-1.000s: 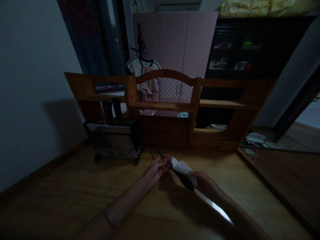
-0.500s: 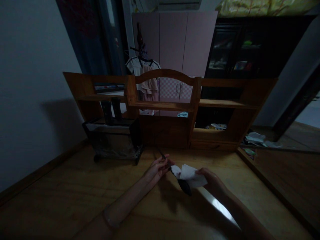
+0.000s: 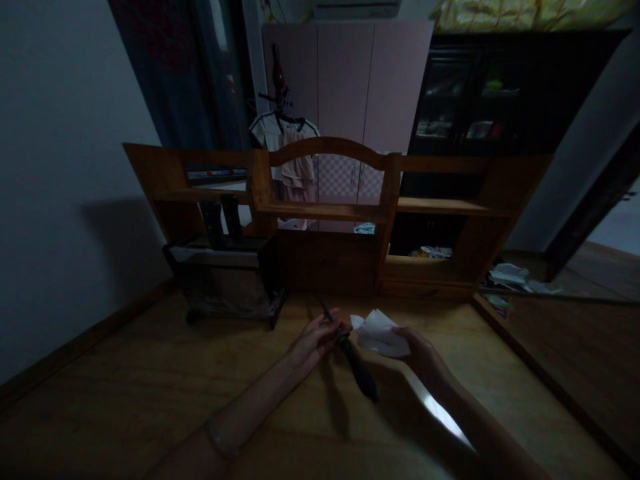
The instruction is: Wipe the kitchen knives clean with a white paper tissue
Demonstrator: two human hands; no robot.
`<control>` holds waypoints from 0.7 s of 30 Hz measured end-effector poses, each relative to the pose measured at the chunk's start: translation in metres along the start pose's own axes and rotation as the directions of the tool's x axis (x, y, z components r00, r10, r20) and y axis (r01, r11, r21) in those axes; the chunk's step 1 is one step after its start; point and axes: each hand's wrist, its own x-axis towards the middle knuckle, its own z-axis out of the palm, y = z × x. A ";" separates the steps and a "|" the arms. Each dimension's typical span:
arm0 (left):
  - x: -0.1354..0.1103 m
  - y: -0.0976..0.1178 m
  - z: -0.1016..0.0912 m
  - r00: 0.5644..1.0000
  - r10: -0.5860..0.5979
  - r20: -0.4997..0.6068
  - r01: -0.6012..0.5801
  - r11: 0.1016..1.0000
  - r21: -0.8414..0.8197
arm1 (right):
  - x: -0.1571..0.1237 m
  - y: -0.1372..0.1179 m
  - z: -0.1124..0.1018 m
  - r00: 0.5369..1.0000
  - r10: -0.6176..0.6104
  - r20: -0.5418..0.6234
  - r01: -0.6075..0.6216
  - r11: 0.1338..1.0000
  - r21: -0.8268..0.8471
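Note:
My left hand [image 3: 316,340] is closed around the slim shaft of a black-handled tool [image 3: 361,373]. Its thin dark end points up and away, and its thick handle slants down to the right; the dim light hides whether it is a blade or a rod. Between finger and thumb my right hand [image 3: 420,350] pinches a folded white tissue [image 3: 380,333]. The tissue is just above and right of the handle, apart from most of it. Both hands are over the wooden tabletop [image 3: 280,427].
On the left stands a dark box on feet [image 3: 230,290] with two black upright pieces [image 3: 213,223] on top. A wooden shelf unit [image 3: 325,212] runs along the back of the tabletop. A raised wooden edge [image 3: 540,373] borders the right side.
The tissue has come away from the tool's handle, up and slightly to the right, uncovering the handle. My left hand keeps its hold, and the handle hangs a little steeper.

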 end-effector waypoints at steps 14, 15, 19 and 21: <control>0.006 -0.006 -0.004 0.998 0.030 0.060 -0.031 0.999 0.010 | 0.015 0.012 -0.014 0.999 -0.044 0.002 0.044 0.999 -0.020; 0.006 -0.006 -0.004 0.998 0.034 0.048 -0.035 0.999 0.012 | 0.016 0.012 -0.016 0.999 -0.053 -0.009 0.053 0.998 -0.027; 0.004 -0.006 -0.005 0.999 0.043 0.024 -0.044 0.999 0.031 | 0.019 0.014 -0.019 0.997 -0.070 -0.014 0.069 0.996 -0.061; 0.002 -0.005 -0.005 0.999 0.036 0.038 -0.037 0.999 0.024 | 0.019 0.014 -0.019 0.998 -0.062 -0.019 0.061 0.996 -0.062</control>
